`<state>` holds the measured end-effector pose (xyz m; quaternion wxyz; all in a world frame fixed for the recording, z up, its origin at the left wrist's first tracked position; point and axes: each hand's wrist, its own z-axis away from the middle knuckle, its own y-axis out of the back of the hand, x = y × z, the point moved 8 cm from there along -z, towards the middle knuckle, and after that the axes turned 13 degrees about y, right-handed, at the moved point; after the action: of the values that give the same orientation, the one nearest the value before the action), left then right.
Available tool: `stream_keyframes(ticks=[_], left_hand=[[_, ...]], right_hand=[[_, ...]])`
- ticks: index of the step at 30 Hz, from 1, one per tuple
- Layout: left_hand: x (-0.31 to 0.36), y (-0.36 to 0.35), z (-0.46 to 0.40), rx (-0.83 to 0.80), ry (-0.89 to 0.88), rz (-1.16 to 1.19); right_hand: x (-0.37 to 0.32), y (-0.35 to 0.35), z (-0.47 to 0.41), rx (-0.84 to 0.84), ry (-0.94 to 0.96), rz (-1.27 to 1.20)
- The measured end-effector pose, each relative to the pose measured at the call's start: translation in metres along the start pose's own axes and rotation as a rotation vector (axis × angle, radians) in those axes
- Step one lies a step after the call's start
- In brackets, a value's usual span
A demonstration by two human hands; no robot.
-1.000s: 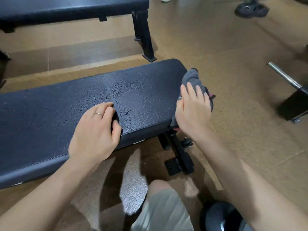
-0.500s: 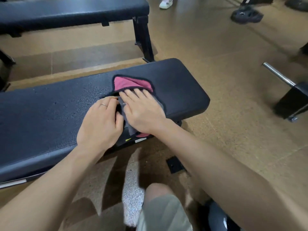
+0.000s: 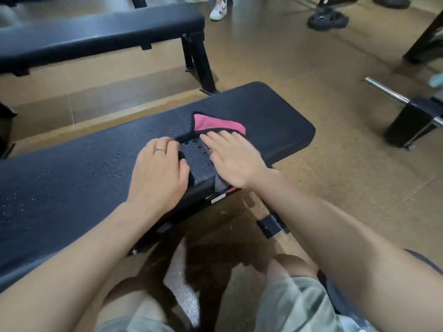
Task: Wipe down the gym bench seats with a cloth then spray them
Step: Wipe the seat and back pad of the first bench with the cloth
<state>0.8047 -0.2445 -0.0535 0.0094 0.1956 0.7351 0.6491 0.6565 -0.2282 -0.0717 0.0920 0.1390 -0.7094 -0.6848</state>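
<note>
1. The near gym bench seat (image 3: 275, 121) runs across the view from lower left up to its rounded end on the right, black padding with droplets all over the left and middle part
2. The cloth (image 3: 215, 124) sits on top of that seat near the right end, grey with a pink side folded up at the far edge, and a bit of it hangs over the near edge of the pad
3. right hand (image 3: 236, 159) lies flat on the cloth, fingers straight and pressing it down, not curled round it
4. left hand (image 3: 159, 173) rests on the seat just beside the cloth, fingers bent over the near edge, holding nothing, with a ring (image 3: 160, 150) on one finger
5. A second bench (image 3: 96, 32) stands behind on the floor (image 3: 311, 68), well apart, and a chrome bar (image 3: 386, 91) pokes in at the right
</note>
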Motion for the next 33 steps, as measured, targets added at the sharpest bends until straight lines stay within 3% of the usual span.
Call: stream_keyframes(ticks=[4, 6, 8, 12, 15, 19, 21, 24, 25, 28, 31, 33], left_hand=[[-0.055, 0.018, 0.024, 0.015, 0.101, -0.003], [-0.058, 0.014, 0.028, 0.019, 0.111, 0.001], [-0.054, 0.012, 0.025, 0.028, 0.100, -0.007], [-0.055, 0.010, 0.024, 0.040, 0.081, -0.023], [-0.054, 0.009, 0.023, 0.032, 0.053, -0.037], [-0.054, 0.013, 0.023, 0.033, 0.059, -0.010], [-0.053, 0.012, 0.021, 0.035, 0.054, -0.007], [-0.054, 0.011, 0.022, 0.035, 0.056, -0.001], [-0.055, 0.010, 0.023, 0.034, 0.056, -0.001], [-0.057, 0.009, 0.023, 0.025, 0.054, 0.021], [-0.056, 0.012, 0.024, 0.024, 0.078, 0.039], [-0.054, 0.014, 0.025, 0.029, 0.081, 0.033]], right_hand=[[0.069, 0.010, 0.003, 0.036, -0.323, -0.002], [0.067, 0.005, 0.000, 0.009, -0.432, -0.019], [0.035, 0.000, -0.008, 0.015, -0.409, -0.024], [-0.074, -0.014, -0.021, 0.089, -0.087, -0.044], [-0.064, -0.010, -0.023, -0.012, 0.027, -0.044], [0.047, 0.007, -0.017, -0.055, -0.296, 0.061], [0.041, 0.005, -0.021, -0.023, -0.397, 0.037], [-0.054, -0.009, -0.031, 0.084, -0.131, 0.043], [-0.079, -0.014, -0.027, 0.045, -0.028, 0.009], [-0.074, -0.007, -0.031, -0.077, 0.148, -0.018], [0.016, 0.001, -0.046, -0.052, -0.065, 0.047], [0.040, -0.003, -0.048, -0.079, -0.222, 0.011]])
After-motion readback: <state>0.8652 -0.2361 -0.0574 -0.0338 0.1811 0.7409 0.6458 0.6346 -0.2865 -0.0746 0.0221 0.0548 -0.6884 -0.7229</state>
